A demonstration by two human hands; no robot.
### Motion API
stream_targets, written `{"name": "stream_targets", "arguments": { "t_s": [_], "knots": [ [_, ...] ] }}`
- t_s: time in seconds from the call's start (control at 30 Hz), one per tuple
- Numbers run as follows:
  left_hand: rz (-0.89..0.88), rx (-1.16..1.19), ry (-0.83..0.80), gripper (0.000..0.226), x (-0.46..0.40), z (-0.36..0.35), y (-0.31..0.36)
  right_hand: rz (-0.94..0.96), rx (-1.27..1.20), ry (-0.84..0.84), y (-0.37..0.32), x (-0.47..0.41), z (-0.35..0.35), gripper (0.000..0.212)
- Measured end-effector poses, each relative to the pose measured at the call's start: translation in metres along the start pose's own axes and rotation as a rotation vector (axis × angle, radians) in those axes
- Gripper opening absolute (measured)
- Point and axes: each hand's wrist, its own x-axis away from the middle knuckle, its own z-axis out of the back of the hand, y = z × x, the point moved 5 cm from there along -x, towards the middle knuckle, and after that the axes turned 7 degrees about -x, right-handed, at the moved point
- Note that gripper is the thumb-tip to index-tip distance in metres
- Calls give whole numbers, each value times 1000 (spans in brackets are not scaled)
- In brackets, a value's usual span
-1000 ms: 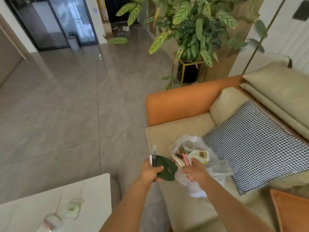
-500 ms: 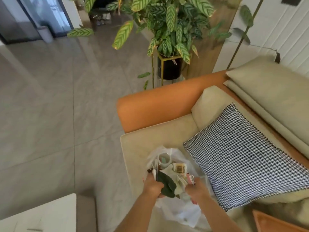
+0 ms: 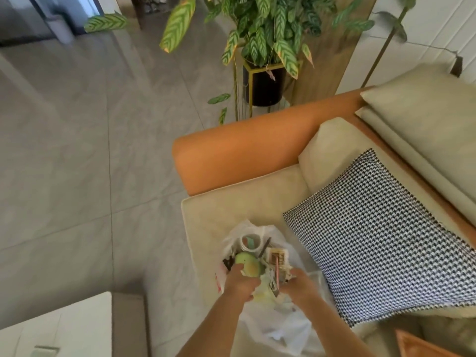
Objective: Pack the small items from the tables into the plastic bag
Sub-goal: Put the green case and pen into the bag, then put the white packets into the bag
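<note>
Head view: a beige sofa (image 3: 213, 215) with an orange armrest (image 3: 244, 155) carries a houndstooth cushion (image 3: 373, 240) and, just beside it, the clear plastic bag (image 3: 280, 328). Left hand (image 3: 238, 282) curls round a green pouch (image 3: 251, 265) at the bag's mouth; right hand (image 3: 300, 286) pinches the bag's rim beside a pink strip (image 3: 277, 273).

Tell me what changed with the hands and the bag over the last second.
The left hand, which held a dark green item beside the plastic bag, has moved right and down into the bag's mouth; a light green item now shows at its fingers. The right hand keeps its grip on the bag's edge. The bag stays on the sofa seat beside the checked cushion.
</note>
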Motion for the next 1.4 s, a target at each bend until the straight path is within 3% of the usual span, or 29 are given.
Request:
{"name": "stream_targets", "arguments": {
  "t_s": [0.27, 0.53, 0.67, 0.73, 0.87, 0.93, 0.97, 1.03, 1.1, 1.4],
  "knots": [
    [-107, -302, -10, 44, 32, 30, -25, -6, 115, -42, -3, 24, -25, 36],
    [-104, -199, 73, 34, 73, 103, -85, 146, 309, -171, -26, 70, -106, 38],
    [-95, -136, 144, 23, 94, 155, -129, 260, 429, -248, -46, 106, -163, 10],
    [-96, -125, 192, 21, 105, 182, -156, 316, 520, -301, -52, 123, -196, 25],
    [-52, -41, 275, 18, 128, 233, -227, 389, 616, -362, -57, 158, -269, 8],
    [-20, -9, 312, 12, 141, 259, -265, 435, 722, -425, -54, 178, -311, 26],
    [-5, -14, 318, 9, 146, 271, -284, 444, 760, -444, -52, 189, -331, 25],
    [30, 0, 352, 25, 158, 295, -324, 455, 809, -498, -47, 210, -373, 12],
    [73, 51, 394, 31, 176, 318, -365, 456, 853, -539, -38, 231, -414, 37],
    [234, 229, 501, 39, 230, 385, -529, 577, 1092, -751, 1, 330, -576, 28]
  ]
}}
